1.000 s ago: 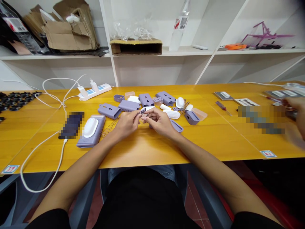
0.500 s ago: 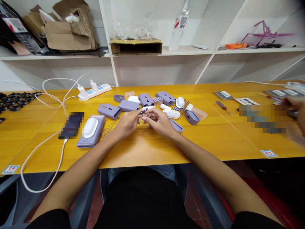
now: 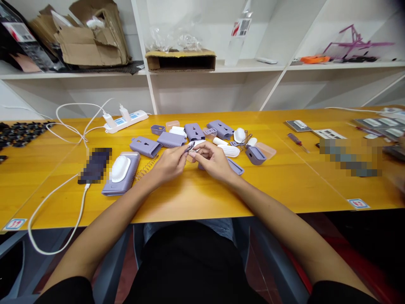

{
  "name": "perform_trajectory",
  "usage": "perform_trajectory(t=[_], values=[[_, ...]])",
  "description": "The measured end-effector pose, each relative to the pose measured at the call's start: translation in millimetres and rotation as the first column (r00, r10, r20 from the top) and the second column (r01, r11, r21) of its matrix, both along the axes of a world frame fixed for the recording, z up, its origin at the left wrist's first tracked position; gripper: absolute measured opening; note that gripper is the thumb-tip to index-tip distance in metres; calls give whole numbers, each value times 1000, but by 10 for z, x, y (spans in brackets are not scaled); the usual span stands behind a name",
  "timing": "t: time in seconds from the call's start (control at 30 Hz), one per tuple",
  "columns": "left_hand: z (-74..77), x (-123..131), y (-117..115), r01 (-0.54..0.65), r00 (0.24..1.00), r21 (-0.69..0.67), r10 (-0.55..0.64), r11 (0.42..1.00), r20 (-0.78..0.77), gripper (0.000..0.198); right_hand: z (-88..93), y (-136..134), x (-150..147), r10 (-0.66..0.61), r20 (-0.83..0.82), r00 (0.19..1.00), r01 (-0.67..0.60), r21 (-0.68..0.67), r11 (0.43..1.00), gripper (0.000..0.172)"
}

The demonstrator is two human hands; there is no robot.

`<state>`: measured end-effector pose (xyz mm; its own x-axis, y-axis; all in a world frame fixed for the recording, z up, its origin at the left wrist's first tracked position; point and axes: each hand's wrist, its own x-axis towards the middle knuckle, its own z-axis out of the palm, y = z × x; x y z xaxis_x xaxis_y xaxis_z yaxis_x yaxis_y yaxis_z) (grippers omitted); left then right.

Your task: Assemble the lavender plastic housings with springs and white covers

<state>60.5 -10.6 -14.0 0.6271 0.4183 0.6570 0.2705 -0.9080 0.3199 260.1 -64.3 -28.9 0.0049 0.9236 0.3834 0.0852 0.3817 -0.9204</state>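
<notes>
Long yellow wooden worktop (image 3: 196, 198), white open shelving (image 3: 221, 90) behind it, torn cardboard boxes (image 3: 90, 40) on the shelf, even bright light

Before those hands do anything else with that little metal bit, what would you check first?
1. Pinch on the small metal part by the left hand: ok, held at the fingertips.
2. Hold by the right hand on it: cannot tell; its fingertips meet there.
3. Both hands over bare table: ok.
4. The spring lies beside the left wrist: ok.
5. The purple housing with white cap sits apart from the left hand: ok.
</notes>
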Motion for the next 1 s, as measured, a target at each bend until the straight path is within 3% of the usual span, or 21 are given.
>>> perform_trajectory(t=[0.23, 0.47, 0.67, 1.0], values=[[-38, 8, 17, -57, 998, 44, 56, 997, 33, 22, 15, -22, -17, 31, -21, 999, -31, -17, 999, 47], [-74, 23, 14, -19, 999, 63, 17, 998, 31, 23, 0, -18, -5, 50, -24, 998, -51, -9, 999, 46], [-123, 11, 37, -78, 997, 159, 73, 984, 38, 28, -5, -13, 9, 64, 17, 998, -64, 4, 998, 44], [-172, 38, 84, -94, 995, 208, 84, 974, 56, 30, 0, -16, 21, 80, 46, 996, -81, 7, 997, 42]])
